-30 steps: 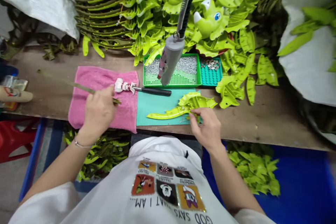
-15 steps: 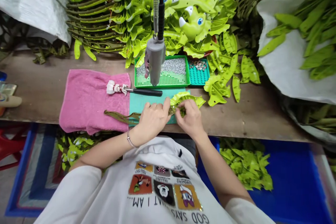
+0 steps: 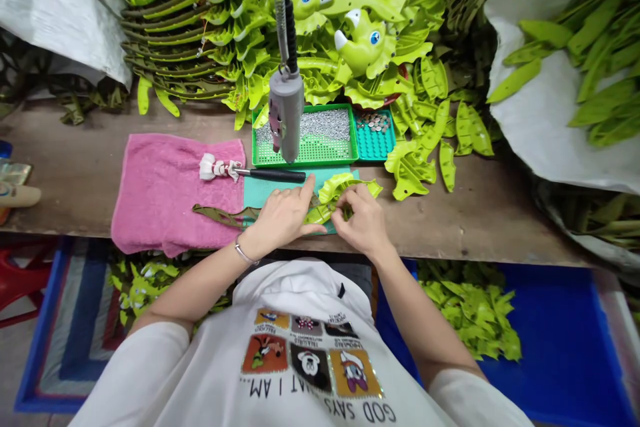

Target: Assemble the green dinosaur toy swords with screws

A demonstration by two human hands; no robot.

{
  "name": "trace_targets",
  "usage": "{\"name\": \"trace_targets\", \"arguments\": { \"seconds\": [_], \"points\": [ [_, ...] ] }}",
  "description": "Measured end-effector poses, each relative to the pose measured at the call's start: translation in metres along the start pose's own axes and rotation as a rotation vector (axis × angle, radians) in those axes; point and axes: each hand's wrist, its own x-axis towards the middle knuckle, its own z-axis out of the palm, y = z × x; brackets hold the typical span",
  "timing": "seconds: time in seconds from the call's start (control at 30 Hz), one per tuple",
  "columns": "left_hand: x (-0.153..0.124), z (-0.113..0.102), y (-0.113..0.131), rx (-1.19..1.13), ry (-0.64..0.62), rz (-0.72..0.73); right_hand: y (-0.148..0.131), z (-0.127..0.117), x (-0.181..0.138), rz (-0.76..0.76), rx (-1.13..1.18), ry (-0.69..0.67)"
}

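My left hand (image 3: 283, 213) lies over a dark olive plastic strip (image 3: 220, 215) and presses it against a lime-green toy dinosaur shell (image 3: 345, 185) on the teal mat (image 3: 257, 192). Its fingers are closed on the strip, the index finger stretched toward the shell. My right hand (image 3: 364, 219) pinches the shell's near edge from the right. Both hands meet over the mat at the table's front edge. What lies under the palms is hidden.
A grey electric screwdriver (image 3: 286, 113) hangs over a green tray of screws (image 3: 327, 137). A small teal tray (image 3: 376, 135), a pink towel (image 3: 170, 187), a black-handled tool (image 3: 273, 175), piles of green toy parts (image 3: 225, 27) and white sacks (image 3: 545, 113) surround the mat. Blue bins (image 3: 550, 347) stand below.
My left hand came from the pink towel across to the mat with the olive strip. Both hands now work together on the green shell, which has shifted slightly.
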Motion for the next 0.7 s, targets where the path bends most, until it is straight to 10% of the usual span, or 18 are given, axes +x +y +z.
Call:
{"name": "trace_targets", "arguments": {
  "seconds": [0.23, 0.7],
  "points": [
    [0.012, 0.010, 0.038, 0.015, -0.010, -0.088, 0.022, -0.002, -0.018, 0.116, 0.431, 0.208],
    [0.017, 0.023, 0.048, 0.058, 0.001, -0.109, 0.015, -0.001, -0.026, 0.017, 0.319, 0.291]
  ]
}}
